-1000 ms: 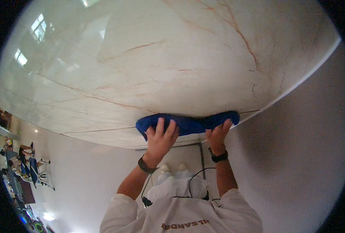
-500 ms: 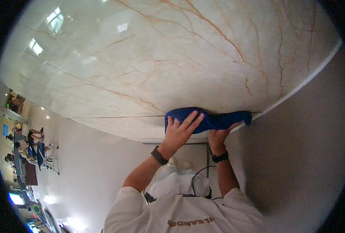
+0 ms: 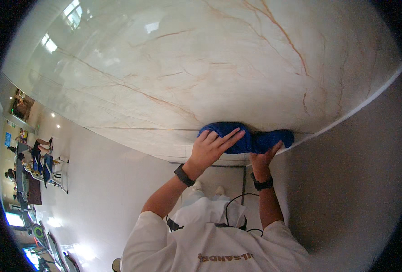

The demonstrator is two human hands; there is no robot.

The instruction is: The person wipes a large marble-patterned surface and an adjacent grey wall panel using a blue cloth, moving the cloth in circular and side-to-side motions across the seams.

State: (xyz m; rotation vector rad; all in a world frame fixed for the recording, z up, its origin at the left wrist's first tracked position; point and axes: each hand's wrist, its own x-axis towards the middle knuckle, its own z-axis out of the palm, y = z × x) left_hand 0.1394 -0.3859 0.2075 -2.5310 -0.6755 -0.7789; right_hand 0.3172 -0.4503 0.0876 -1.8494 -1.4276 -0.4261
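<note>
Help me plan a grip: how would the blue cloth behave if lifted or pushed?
The blue cloth would probably sag, since it bunches under the left hand. Pushed, it may slide readily over the marbled surface, whose reflections suggest gloss.

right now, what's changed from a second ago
The left hand and the left end of the blue cloth shifted right, toward the right hand, so the cloth spans less. Both hands stay on the cloth, which still lies along the marbled surface's near edge.
</note>
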